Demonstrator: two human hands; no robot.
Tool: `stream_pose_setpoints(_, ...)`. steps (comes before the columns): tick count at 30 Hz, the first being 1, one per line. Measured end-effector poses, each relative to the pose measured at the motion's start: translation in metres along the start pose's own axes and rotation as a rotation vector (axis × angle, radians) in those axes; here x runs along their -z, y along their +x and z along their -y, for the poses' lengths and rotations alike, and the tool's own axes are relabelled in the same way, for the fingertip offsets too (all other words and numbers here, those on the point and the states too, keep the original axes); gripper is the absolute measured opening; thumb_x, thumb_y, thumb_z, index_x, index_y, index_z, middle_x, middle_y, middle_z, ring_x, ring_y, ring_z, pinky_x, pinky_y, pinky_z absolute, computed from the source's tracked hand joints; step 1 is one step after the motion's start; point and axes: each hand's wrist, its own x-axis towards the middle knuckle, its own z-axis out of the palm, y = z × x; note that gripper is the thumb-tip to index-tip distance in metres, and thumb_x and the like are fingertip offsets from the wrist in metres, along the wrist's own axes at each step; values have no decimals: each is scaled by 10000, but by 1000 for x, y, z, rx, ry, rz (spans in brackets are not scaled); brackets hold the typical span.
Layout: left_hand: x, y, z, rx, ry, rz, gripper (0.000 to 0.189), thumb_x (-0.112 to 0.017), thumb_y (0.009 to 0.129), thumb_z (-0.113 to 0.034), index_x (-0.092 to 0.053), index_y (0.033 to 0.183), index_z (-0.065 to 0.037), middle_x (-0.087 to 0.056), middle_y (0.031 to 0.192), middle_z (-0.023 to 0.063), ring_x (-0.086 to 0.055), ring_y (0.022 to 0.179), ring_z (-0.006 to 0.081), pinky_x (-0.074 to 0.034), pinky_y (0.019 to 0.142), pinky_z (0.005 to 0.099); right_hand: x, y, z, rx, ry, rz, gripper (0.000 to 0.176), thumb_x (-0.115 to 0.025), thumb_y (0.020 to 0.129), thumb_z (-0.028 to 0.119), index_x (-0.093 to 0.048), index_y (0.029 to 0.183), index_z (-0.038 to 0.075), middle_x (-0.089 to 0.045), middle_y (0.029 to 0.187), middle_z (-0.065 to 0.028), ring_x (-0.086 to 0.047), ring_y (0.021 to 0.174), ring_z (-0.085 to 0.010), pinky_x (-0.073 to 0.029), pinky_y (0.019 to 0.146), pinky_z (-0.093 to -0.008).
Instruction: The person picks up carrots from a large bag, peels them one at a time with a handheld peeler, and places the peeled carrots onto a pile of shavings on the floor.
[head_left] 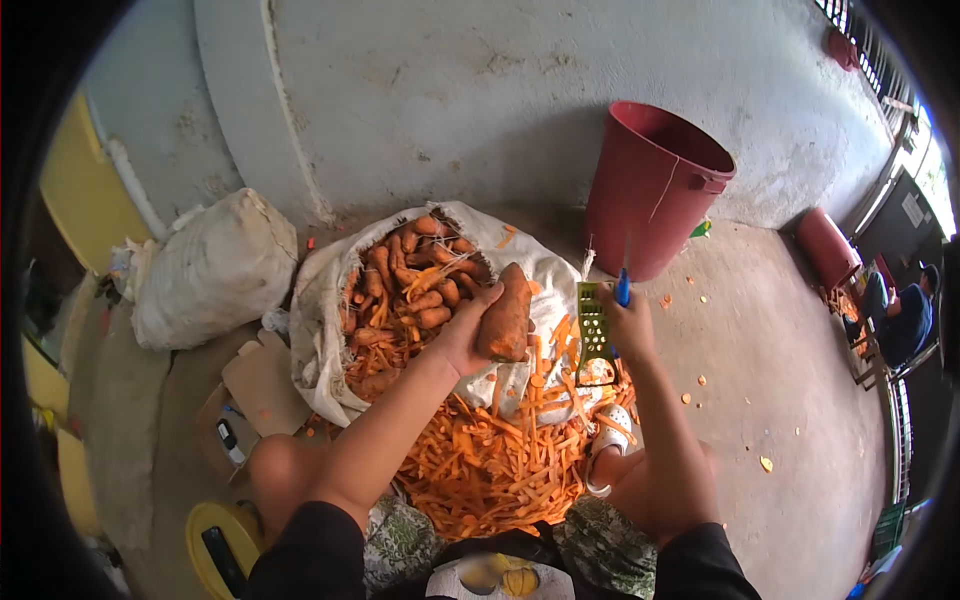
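A thick, soil-marked carrot (507,315) is gripped in my left hand (466,330), held over the front edge of the open sack. My right hand (630,322) is closed round a flat green grater (593,332) with rows of holes, and a blue-handled knife (622,288) sticks up from the same grip, its thin blade blurred against the bucket. The two hands are apart. Beyond my left hand, whole carrots (425,275) fill the white woven sack (320,310). Long orange peelings (480,470) are heaped below, between my legs.
A tall red bucket (640,190) stands by the wall behind the grater. To the left are a full white sack (215,265), an opened cardboard box (265,385) and a yellow round container (205,525). A seated person (908,320) is at far right.
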Motion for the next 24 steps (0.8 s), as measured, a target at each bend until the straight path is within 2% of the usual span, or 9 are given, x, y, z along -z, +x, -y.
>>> stream_pose_setpoints(2,-13,-17,-1,-42,34,-52,490,-559,796,-396,-436,1099,-32,-550,944,147,-571,846,279,-494,729,415,-9,-21,19,-44,-9,104,232,-535,836,231,-569,807,4,-439,548,24,-368,478,-57,-313,439,-247)
stream_pose_setpoints(4,-21,-39,-3,-90,61,-114,486,-565,800,-376,-424,1117,-35,-537,989,143,-560,899,271,-485,760,412,-17,-40,30,145,-107,274,249,-553,821,244,-585,867,2,-522,578,-37,-434,513,-97,-373,495,-283)
stream_pose_setpoints(7,-22,-66,-13,-452,514,-321,486,-618,779,-289,-413,1142,-38,-488,1095,96,-484,1018,189,-453,795,358,-36,-52,25,75,-254,302,265,-551,812,252,-582,885,0,-556,628,-108,-495,561,-171,-410,568,-321)
stream_pose_setpoints(10,-20,-94,-13,-538,522,-388,472,-639,763,-209,-411,1137,-33,-482,1097,100,-475,1033,187,-444,823,349,-61,-61,2,-88,-159,385,254,-553,810,260,-594,824,10,-507,584,-36,-456,520,-133,-384,513,-303)
stream_pose_setpoints(12,-17,-109,-8,-538,503,-378,442,-633,754,-145,-419,1123,-31,-494,1078,103,-503,995,197,-438,845,355,-74,-80,6,-140,-42,431,252,-554,808,257,-613,828,13,-515,581,-30,-473,518,-124,-384,503,-293)
stream_pose_setpoints(15,-3,-106,-2,-560,-97,-303,284,-572,767,-106,-483,1030,-42,-549,954,75,-557,881,219,-452,822,383,-89,-100,12,-45,-85,437,229,-540,802,220,-574,828,-5,-519,578,-91,-502,531,-180,-399,520,-327)
stream_pose_setpoints(19,2,-93,0,-643,-99,-252,240,-557,777,-135,-503,993,-44,-560,931,74,-553,883,210,-458,804,381,-99,-114,29,106,-121,408,209,-523,791,197,-528,840,-6,-539,618,-182,-545,579,-310,-415,559,-392)
stream_pose_setpoints(22,10,-84,3,-635,-128,-296,222,-540,790,-164,-511,977,-46,-567,940,77,-569,845,210,-492,734,367,-105,-114,16,287,-273,361,219,-539,805,221,-536,836,4,-509,558,-149,-517,523,-304,-404,528,-388)
stream_pose_setpoints(24,7,-84,4,-610,-73,-293,234,-545,788,-203,-515,964,-52,-568,939,73,-588,793,207,-520,642,351,-107,-110,12,244,-284,358,200,-547,794,209,-541,843,15,-535,615,-189,-517,562,-347,-412,550,-397)
